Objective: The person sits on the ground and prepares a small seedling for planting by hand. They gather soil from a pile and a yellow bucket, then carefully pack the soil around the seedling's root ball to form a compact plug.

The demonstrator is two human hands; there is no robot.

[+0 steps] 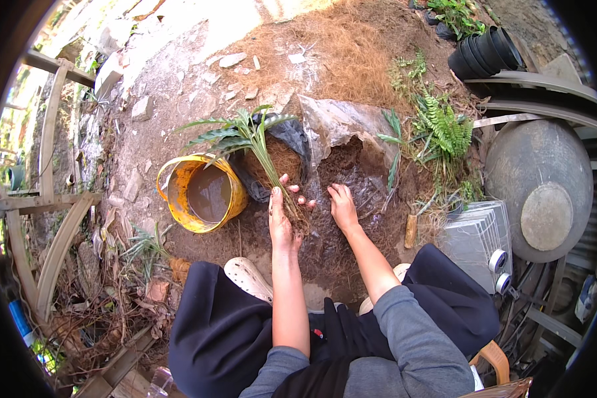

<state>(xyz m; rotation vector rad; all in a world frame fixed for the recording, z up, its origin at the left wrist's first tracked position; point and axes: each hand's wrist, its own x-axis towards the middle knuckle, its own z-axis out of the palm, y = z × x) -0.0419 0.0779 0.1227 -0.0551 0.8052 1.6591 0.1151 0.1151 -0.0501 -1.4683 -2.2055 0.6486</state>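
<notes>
A leafy green plant point(260, 144) with long stems and bare roots lies across my left hand point(284, 219), held by the thumb and fingers. Its leaves spread toward the yellow bucket point(239, 199), which holds murky brown water point(209, 193). My right hand point(342, 205) hovers near the mouth of a clear plastic bag point(328, 117) with dark brown potting material point(346, 156) inside. Its fingers are curled, and whether anything small is between them cannot be seen. Behind the plant, a black plastic bag point(291, 132) contains brown coconut fibre point(278, 161).
Cut fern fronds point(445, 127) lie right of the bag, near a wooden-handled tool point(411, 231). Farther right are a large grey pot point(537, 159), wire-tied grey slabs point(477, 234) and stacked black pots point(485, 52). Another plant point(147, 248) with fibre-wrapped roots lies by my left knee.
</notes>
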